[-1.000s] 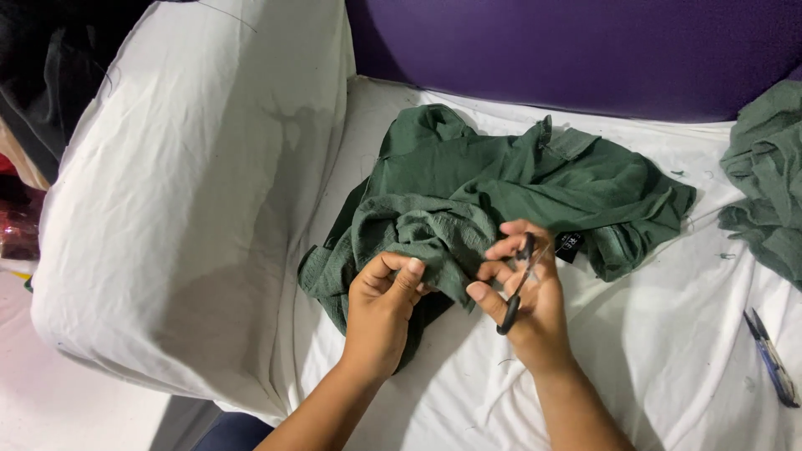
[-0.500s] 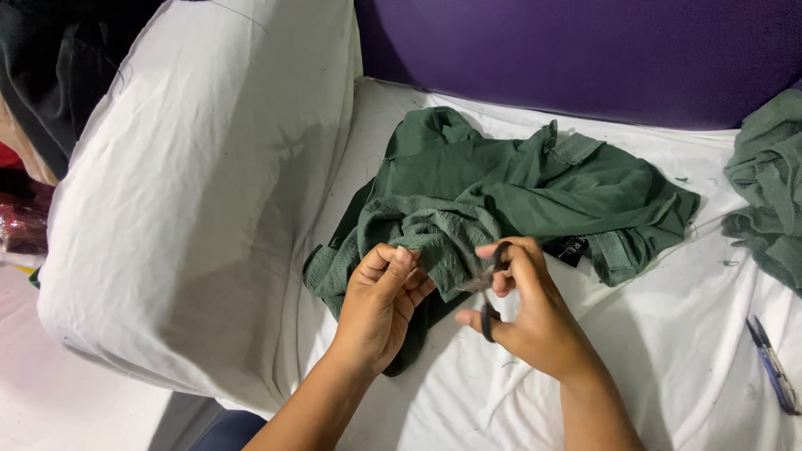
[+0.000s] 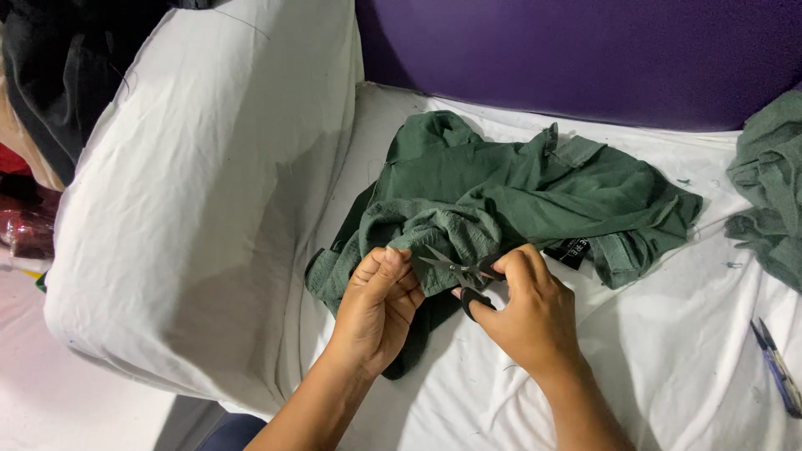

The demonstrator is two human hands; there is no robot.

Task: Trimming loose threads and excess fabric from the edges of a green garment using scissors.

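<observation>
My fingers [image 3: 393, 276] on the left hand [image 3: 376, 313] are curled in tight, pinching a fold of the green garment [image 3: 518, 192] near its front edge; the thumb lies along the top of the fold and the knuckles press the cloth down against the white sheet [image 3: 668, 367]. My right hand [image 3: 526, 313] is closed round the dark handles of a small pair of scissors [image 3: 459, 271]; one finger sits through a loop, the others are bent close beneath it; the blades stand a little apart, pointing left toward my other hand, their tips lying on the bunched cloth just beside my left thumb; whether any thread lies between the blades I cannot tell.

The garment lies crumpled on the sheet, spread away from me toward the purple wall [image 3: 585, 50]; a small black label [image 3: 568, 250] shows at its near edge, just beyond my right hand; its lower left corner hangs down under my left wrist, half hidden by it.

To the left a big white pillow [image 3: 200, 209] rises beside the garment, touching its left edge; dark cloth [image 3: 58, 75] lies over the pillow's far corner. At the right edge a second heap of green cloth [image 3: 769, 184] sits well apart from my hands; nearer me on that side lies a blue thread snipper [image 3: 777, 367] on the sheet, untouched; small bits of thread are scattered about the sheet.
</observation>
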